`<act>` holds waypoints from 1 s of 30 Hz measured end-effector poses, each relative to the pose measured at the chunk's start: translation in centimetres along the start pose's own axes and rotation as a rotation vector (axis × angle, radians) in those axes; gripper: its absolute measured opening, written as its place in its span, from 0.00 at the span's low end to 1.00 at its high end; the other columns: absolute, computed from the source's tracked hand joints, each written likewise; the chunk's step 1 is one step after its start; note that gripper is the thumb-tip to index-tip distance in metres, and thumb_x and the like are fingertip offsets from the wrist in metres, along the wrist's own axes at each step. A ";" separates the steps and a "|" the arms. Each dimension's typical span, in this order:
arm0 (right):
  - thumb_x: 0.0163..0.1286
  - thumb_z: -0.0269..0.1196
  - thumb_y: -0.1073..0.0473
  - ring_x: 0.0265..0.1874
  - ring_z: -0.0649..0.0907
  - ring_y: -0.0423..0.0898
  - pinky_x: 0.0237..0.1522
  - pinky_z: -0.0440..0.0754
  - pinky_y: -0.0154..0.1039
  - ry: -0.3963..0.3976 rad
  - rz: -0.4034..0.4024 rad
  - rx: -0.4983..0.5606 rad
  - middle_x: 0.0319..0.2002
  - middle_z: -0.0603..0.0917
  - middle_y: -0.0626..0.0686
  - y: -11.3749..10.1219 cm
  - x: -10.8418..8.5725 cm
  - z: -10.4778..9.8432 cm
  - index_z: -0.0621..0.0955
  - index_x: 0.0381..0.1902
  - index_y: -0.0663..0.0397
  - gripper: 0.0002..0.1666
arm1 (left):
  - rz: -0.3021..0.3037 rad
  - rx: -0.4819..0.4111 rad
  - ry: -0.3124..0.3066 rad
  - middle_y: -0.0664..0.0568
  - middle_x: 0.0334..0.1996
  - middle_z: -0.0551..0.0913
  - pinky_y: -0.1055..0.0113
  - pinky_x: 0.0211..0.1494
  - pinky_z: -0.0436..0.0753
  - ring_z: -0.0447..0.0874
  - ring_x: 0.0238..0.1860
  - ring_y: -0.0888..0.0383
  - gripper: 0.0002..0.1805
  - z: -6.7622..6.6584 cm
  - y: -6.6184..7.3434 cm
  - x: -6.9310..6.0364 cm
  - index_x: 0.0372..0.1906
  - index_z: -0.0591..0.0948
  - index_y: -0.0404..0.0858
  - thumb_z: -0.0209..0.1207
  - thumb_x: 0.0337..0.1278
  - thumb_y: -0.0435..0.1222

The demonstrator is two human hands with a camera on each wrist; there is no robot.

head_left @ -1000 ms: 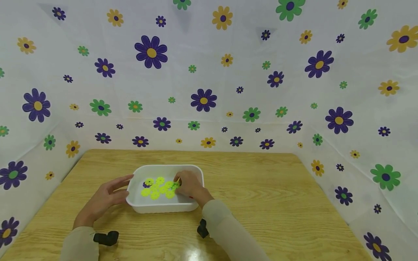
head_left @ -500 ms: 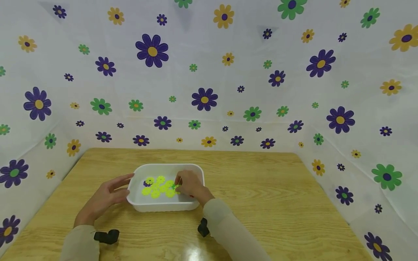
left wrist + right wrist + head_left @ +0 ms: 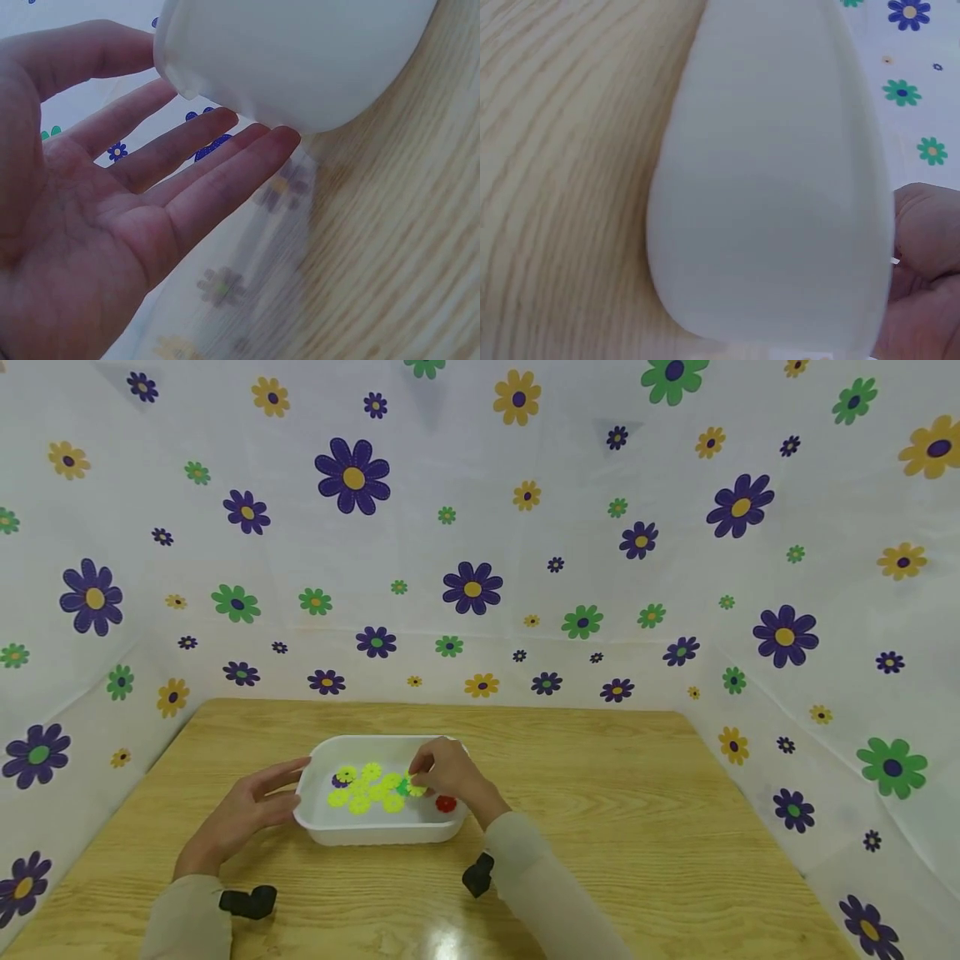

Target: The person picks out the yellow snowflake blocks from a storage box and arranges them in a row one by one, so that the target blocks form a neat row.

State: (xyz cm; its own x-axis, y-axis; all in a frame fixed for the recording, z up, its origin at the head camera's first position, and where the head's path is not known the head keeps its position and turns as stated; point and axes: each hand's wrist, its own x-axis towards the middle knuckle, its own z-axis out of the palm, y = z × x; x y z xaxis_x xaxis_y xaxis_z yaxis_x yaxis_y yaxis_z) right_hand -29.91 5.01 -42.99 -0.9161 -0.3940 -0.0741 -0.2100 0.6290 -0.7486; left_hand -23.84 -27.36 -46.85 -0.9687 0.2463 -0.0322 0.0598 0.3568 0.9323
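A white plastic tub (image 3: 375, 835) holds several flat yellow flower-shaped pieces (image 3: 360, 802), with a purple one (image 3: 340, 782), a green one (image 3: 402, 787) and a red one (image 3: 446, 804) among them. My right hand (image 3: 453, 772) reaches in over the right end, thumb and fingers pinching a yellow flower-shaped piece (image 3: 416, 788) near the green one. My left hand (image 3: 251, 810) is spread at the left end, its fingertips touching the wall. In the left wrist view the left hand (image 3: 112, 202) has straight fingers. The tub's wall (image 3: 772, 187) hides most of the right hand (image 3: 926, 277) in the right wrist view.
A wooden table (image 3: 637, 827) carries the tub left of its middle. White sheets (image 3: 570, 527) printed with purple, green and yellow flowers enclose the back and both sides. A black wrist mount (image 3: 251, 903) sits on each sleeve.
My right hand has shifted up and to the right, pinching the yellow piece. The red piece now shows fully below it. My left hand stays at the tub's left end.
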 end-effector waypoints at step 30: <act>0.70 0.66 0.70 0.32 0.86 0.47 0.42 0.92 0.45 0.084 0.069 0.131 0.41 0.87 0.60 1.1 -3.5 -6.1 0.87 0.43 0.63 0.06 | 0.019 -0.008 -0.006 0.32 0.79 0.61 0.58 0.58 0.89 0.71 0.71 0.31 0.38 0.1 0.1 -0.3 0.81 0.60 0.41 0.60 0.73 0.42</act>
State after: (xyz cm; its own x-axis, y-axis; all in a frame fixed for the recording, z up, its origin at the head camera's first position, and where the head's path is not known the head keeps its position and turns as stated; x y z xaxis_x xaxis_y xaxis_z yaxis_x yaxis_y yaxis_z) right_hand -29.04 11.18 -39.58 -0.9534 -0.2918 -0.0768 -0.1044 0.5578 -0.8234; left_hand -23.54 -27.33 -46.72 -0.9659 0.2585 -0.0167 0.0761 0.3446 0.9356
